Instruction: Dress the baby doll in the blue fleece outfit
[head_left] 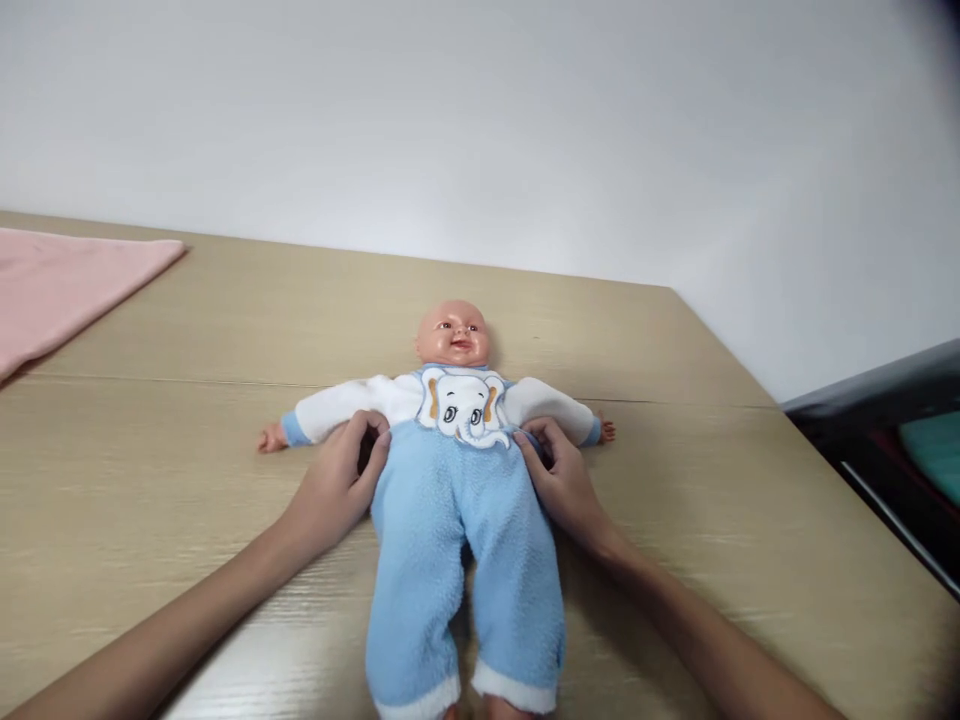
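A baby doll lies on its back on the wooden table, head toward the wall and arms spread out. It wears a white top with light blue cuffs and fuzzy light blue trousers. A white elephant face decorates the chest. My left hand pinches the clothing at the waist on the left side, thumb and fingers together. At the opposite side of the waist, my right hand grips the blue fabric in the same way. The doll's feet are mostly cut off by the bottom edge.
A folded pink cloth lies at the table's left. Behind the table rises a pale wall. Past the right edge stands a dark-framed object with a green part.
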